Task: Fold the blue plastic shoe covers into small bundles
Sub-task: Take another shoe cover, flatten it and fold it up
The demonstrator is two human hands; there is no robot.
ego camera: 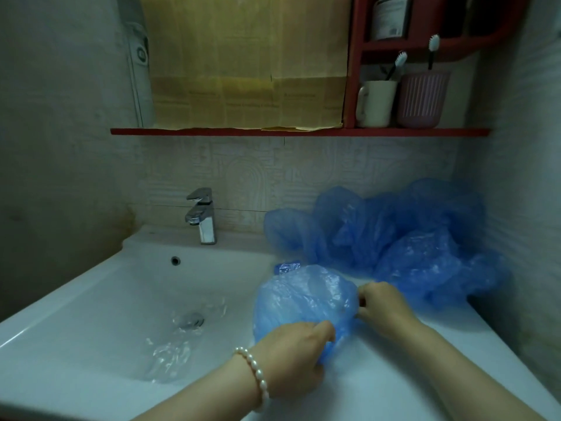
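Note:
A puffed-up blue plastic shoe cover [300, 299] lies on the white counter beside the basin. My left hand [291, 357], with a pearl bracelet on its wrist, pinches the cover's near edge. My right hand [384, 308] pinches its right edge. Behind them, a loose pile of blue shoe covers [394, 235] fills the back right corner against the wall. A small folded blue bundle [287, 266] sits just beyond the held cover, partly hidden by it.
The white sink basin [127, 287] takes up the left, with a chrome faucet [202, 215] at the back, clear plastic wrap [173, 357] near the drain [191, 320]. A red shelf [300, 132] above carries a white mug [376, 103] and a pink cup [422, 98] with toothbrushes.

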